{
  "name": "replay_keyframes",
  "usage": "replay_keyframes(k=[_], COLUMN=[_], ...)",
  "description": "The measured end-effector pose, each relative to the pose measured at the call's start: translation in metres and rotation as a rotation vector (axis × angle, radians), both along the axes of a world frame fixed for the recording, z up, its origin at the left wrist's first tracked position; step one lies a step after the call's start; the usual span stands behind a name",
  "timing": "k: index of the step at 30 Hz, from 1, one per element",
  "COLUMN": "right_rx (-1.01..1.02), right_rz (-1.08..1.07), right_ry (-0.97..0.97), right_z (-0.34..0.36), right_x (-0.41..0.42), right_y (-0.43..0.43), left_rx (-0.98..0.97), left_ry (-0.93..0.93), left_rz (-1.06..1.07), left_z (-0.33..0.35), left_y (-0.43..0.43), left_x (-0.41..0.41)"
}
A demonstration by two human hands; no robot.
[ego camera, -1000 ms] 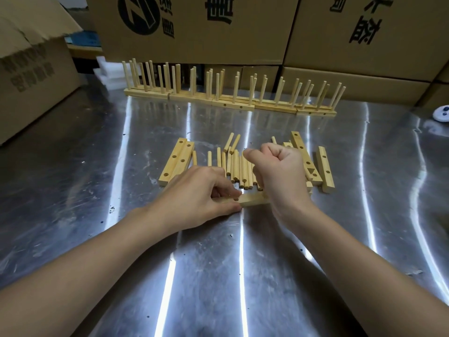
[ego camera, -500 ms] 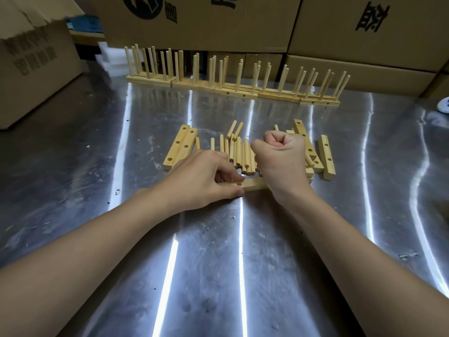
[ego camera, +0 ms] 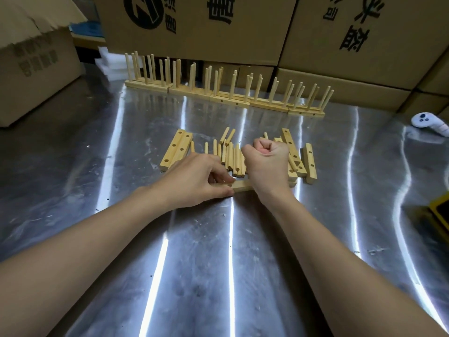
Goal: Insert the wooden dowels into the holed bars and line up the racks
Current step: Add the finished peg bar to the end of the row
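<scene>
Left hand [ego camera: 199,176] pinches the working bar [ego camera: 243,185], thumb on its near face and fingers on top: grip closed on the bar, pinning it to the table [ego camera: 218,251]. The bar lies mid-table, long axis parallel to the near edge, and only a short stretch shows between the hands. Right hand [ego camera: 267,159] is a tight fist directly above the bar's right part. No dowel pokes out of the fist, and I cannot tell what sits under it.

Loose dowels [ego camera: 233,159] lie just beyond the bar, long axes pointing to the far edge and touching each other; the right hand is nearer them. Spare bars [ego camera: 176,149] lie left of the pile, with more to its right. Finished racks [ego camera: 226,93] stand in a row along the far edge.

Next pick is likely a dowel from the pile, turned upright over a hole.
</scene>
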State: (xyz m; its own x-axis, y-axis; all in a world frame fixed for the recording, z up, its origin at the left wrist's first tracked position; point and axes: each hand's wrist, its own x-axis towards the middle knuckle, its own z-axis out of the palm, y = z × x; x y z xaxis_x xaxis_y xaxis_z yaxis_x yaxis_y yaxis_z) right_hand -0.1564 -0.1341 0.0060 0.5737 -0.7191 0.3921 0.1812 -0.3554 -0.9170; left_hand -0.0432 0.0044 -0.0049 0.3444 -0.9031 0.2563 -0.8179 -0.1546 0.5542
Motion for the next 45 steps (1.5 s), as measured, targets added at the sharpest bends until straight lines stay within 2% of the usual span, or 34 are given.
replay_keyframes(k=[3,8,12,15,17,22,26,30,38,45], right_rx=[0.012,0.026,0.063,0.142,0.021,-0.472,-0.670,-0.684,-0.662,-0.570], right_rz=[-0.034,0.027,0.258,0.337,0.264,0.232,0.263,0.267,0.195,0.123], right_ry=[-0.008,0.036,0.227,0.245,0.320,0.759,1.017,1.134,1.300,1.277], right_z=[0.002,0.000,0.016,0.050,0.070,0.076,0.056,0.055,0.051,0.054], right_x=[-0.002,-0.002,-0.018,-0.033,-0.033,0.005,0.040,0.051,0.043,0.044], right_y=[0.001,-0.004,-0.025,-0.054,-0.071,-0.087,-0.091,-0.103,-0.108,-0.103], left_rx=[0.007,0.007,-0.002,-0.006,-0.010,-0.003,-0.085,0.025,-0.003,-0.022], left_ry=[-0.042,-0.072,-0.092,-0.125,-0.141,-0.233,-0.244,-0.383,-0.381,-0.316], left_rz=[0.013,0.008,0.002,-0.009,-0.023,-0.065,-0.064,-0.122,-0.145,-0.144], left_z=[0.004,0.005,0.004,0.003,0.003,0.003,0.011,0.018,0.014,0.010], left_y=[0.001,0.001,0.000,0.001,0.001,0.005,0.011,0.015,0.015,0.014], left_x=[-0.003,-0.004,-0.003,-0.004,-0.005,-0.001,0.006,0.011,0.008,0.002])
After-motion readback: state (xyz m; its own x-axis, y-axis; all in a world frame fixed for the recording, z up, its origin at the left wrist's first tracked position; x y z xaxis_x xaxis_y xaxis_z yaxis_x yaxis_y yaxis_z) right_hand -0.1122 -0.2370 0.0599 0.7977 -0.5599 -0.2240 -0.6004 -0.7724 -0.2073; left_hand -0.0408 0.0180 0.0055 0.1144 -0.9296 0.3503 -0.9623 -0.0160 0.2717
